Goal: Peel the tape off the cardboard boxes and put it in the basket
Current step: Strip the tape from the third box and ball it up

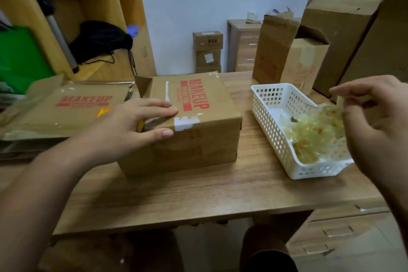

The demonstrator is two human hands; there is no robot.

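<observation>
From the head view, the right grip (373,121) hangs over the near end of the basket (265,117); thumb and a finger appear to meet on a clear, blurred strip of tape (341,106), which dangles towards the wad (313,132) of yellowish peeled tape lying in the basket; so the drop, as we judge it, is short and straight down, with the basket's long axis running from far left to near right under the hand.

The left grip (132,121) lies on the box (198,139) in the middle of the table (198,192); fingers flat on the lid, thumb on the front face, clamped on nothing; we take it to be steadying the box.

What looks left to peel is a white scrap (186,122) at the lid's front edge, just beside the left fingertips, and a thin white line (167,90) running away from us along the lid; the left grip is much the nearer to both, the right well apart.

The lid reads "MAKEUP" in red capitals, turned sideways to us, beside a red bar of print too small to read; the flat box (72,108) on the left shows the same "MAKEUP"; the standing boxes (273,51) behind the basket bear red print too blurred to read.
</observation>
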